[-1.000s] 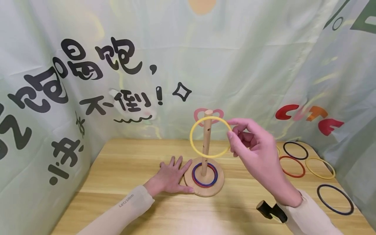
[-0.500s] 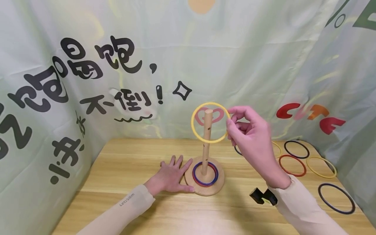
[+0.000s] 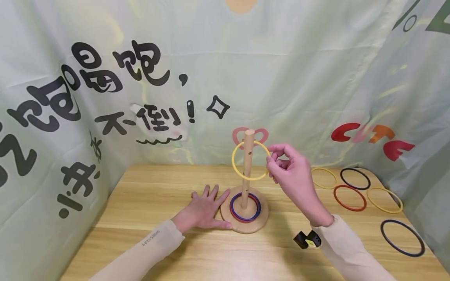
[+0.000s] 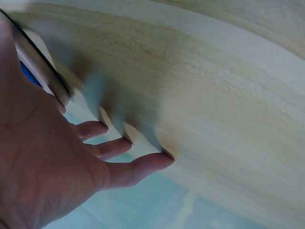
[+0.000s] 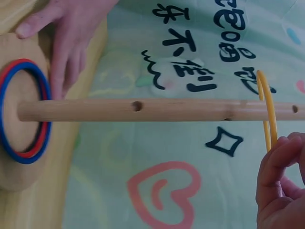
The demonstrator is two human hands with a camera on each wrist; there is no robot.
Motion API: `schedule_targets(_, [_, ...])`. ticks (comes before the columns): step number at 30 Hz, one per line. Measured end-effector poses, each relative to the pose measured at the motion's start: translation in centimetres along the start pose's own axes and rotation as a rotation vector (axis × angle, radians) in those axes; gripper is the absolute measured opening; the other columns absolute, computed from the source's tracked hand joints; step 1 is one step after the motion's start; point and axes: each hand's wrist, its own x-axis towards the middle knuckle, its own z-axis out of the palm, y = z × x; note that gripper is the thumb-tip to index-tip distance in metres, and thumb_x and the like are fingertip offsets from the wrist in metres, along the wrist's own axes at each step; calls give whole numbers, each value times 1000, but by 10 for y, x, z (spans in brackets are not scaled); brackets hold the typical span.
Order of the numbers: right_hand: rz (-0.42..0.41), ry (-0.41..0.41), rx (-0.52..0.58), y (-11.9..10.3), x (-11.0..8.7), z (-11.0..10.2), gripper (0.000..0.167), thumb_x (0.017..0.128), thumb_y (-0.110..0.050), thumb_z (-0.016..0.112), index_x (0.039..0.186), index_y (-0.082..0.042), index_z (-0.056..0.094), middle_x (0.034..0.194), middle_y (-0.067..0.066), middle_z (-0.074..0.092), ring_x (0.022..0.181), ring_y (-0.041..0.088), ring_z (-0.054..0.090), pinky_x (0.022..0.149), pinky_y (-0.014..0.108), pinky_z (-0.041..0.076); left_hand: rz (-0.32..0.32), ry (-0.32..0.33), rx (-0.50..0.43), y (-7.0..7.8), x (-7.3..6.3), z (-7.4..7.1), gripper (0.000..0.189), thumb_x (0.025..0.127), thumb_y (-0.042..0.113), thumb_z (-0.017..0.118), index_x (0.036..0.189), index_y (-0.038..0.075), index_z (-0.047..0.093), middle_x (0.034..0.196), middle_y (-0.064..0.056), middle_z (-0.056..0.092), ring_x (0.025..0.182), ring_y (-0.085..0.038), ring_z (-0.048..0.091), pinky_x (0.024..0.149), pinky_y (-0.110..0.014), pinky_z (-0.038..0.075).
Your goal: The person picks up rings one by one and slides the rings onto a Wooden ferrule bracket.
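My right hand (image 3: 290, 168) pinches a yellow ring (image 3: 234, 166) at its right side between thumb and fingers. The ring encircles the upper part of an upright wooden pole (image 3: 247, 168); the right wrist view shows one side of the yellow ring (image 5: 270, 102) in front of the pole and the other behind. A blue ring (image 3: 259, 208) and a red ring (image 5: 46, 131) lie stacked around the pole's foot on the round wooden base (image 3: 261, 218). My left hand (image 3: 205, 210) rests flat with spread fingers at the base's left edge, thumb touching it.
On the right of the wooden table (image 3: 147, 203) lie a yellow ring (image 3: 334, 180), a dark ring (image 3: 369, 180), a red ring (image 3: 364, 205), another yellow ring (image 3: 400, 205) and a dark blue ring (image 3: 422, 246). Printed curtains (image 3: 299, 86) hang behind the table and at both sides.
My right hand raised the yellow ring to the pole's top, then brought it down, so it now surrounds the pole. The left hand has stayed at the base.
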Motion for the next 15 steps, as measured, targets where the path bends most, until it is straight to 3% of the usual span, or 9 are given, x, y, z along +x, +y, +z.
schedule_targets(15, [154,-25,-22,62,-16,10,23,98,3,68,120,-3,73,88,14,62,57,15,59,50,24,45,18,11,-12,-3,1,2,120,87,97,49,178,26,15,177,-24,23,156,-57,29,99,-85,39])
